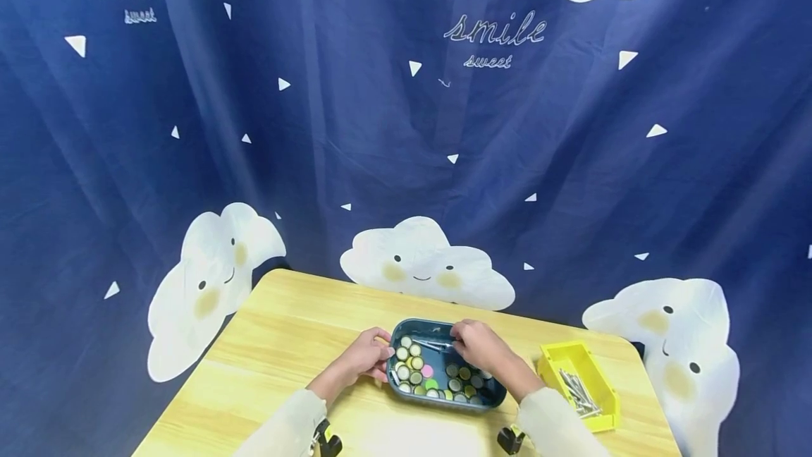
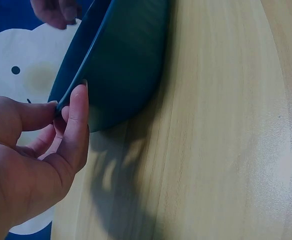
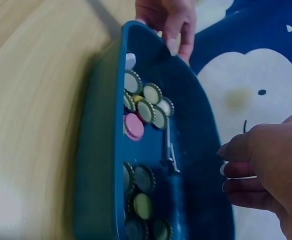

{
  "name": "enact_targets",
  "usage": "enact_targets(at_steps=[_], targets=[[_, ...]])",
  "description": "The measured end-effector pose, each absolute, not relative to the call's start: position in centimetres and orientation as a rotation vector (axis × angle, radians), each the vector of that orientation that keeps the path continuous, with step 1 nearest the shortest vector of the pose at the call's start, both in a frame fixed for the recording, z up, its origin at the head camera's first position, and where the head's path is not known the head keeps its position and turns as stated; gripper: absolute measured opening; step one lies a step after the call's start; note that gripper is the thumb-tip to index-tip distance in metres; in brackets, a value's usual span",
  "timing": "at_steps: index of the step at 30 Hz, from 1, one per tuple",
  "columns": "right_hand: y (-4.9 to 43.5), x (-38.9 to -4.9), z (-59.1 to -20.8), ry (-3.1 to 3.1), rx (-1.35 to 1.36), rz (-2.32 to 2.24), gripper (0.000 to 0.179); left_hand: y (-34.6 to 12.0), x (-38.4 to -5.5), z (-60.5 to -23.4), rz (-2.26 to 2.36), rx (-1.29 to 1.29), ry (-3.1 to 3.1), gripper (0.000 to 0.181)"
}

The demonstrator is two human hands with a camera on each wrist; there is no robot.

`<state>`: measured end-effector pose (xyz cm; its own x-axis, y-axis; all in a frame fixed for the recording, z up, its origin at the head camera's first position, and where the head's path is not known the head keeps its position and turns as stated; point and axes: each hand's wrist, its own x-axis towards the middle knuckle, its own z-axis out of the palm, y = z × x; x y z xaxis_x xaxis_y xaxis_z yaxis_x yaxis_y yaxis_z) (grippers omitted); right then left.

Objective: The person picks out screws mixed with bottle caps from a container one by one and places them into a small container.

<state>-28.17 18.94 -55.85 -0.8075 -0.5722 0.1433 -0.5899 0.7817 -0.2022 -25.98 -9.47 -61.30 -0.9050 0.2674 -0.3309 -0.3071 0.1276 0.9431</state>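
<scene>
A dark teal oblong tray (image 1: 444, 404) sits on the table in front of me. My left hand (image 1: 368, 354) pinches its left end, thumb on the rim and fingers against the outer wall, as the left wrist view shows close up. Inside are many bottle caps (image 3: 146, 110), mostly pale, in two clusters, with a pink cap (image 3: 134, 126) and a green one (image 1: 431, 384) among them. Slim metal screws (image 3: 171, 157) lie along the far side of the tray floor. Over the far rim hovers my right hand (image 3: 266, 170), fingers loosely bent, fingertips right at the edge, nothing visible between them.
To the right of the tray stands a yellow open bin (image 1: 607, 411) with several long metal screws (image 1: 579, 393) in it. A light wooden table (image 1: 298, 316) carries everything. Behind its far edge hangs a blue curtain (image 1: 380, 125) printed with clouds.
</scene>
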Motion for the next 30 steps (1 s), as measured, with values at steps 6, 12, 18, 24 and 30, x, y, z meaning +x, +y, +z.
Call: enact_targets(at_steps=[6, 12, 18, 24, 30], targets=[[16.9, -28.7, -56.3, -2.906, 1.017, 0.304, 0.011, -9.4, -26.2, -61.4, 1.830, -0.033, 1.991, 0.039], [15.6, -29.1, -57.6, -2.886, 1.080, 0.253, 0.008, -9.4, -26.1, -61.4, 1.835, -0.035, 1.990, 0.038], [14.6, -29.5, -59.1, -2.851, 1.100, 0.194, 0.009, -9.4, -26.2, -61.5, 1.839, -0.038, 1.985, 0.037], [13.7, -29.4, -60.0, -2.794, 1.097, 0.097, 0.006, -9.5, -26.2, -61.5, 1.837, -0.041, 1.989, 0.038], [12.7, -29.4, -60.9, -2.794, 1.067, -0.026, 0.007, -9.6, -26.1, -61.3, 1.835, -0.045, 1.983, 0.039]])
